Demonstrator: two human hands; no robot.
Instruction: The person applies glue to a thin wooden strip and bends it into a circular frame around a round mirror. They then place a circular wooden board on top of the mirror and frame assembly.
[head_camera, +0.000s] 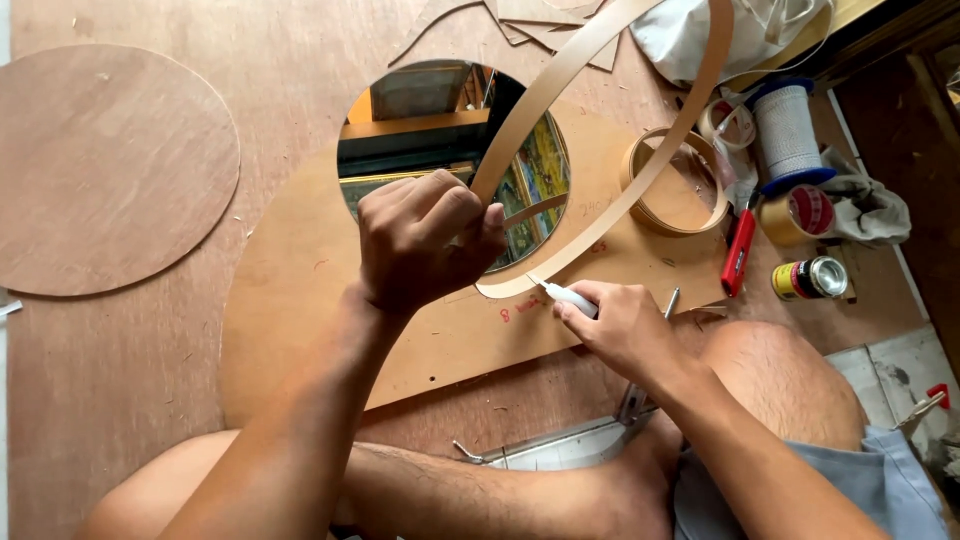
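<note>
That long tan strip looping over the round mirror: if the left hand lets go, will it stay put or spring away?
The strip is probably springy: it arcs in a tall loop, pinched only by the left hand. It looks thin and light, so it would likely flick open. Its end rests on the board near the right hand, and may slide.

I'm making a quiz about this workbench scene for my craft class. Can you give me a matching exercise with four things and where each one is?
Things:
1. thin wooden strip
2. white knife
3. round mirror
4. red cutter

Places:
A. lying on the board beside a roll of tape
B. set in the brown board, partly behind the left hand
C. looping up and away from the left hand
D. in the right hand, its tip at the strip's end

Pairs: 1-C, 2-D, 3-B, 4-A
</note>
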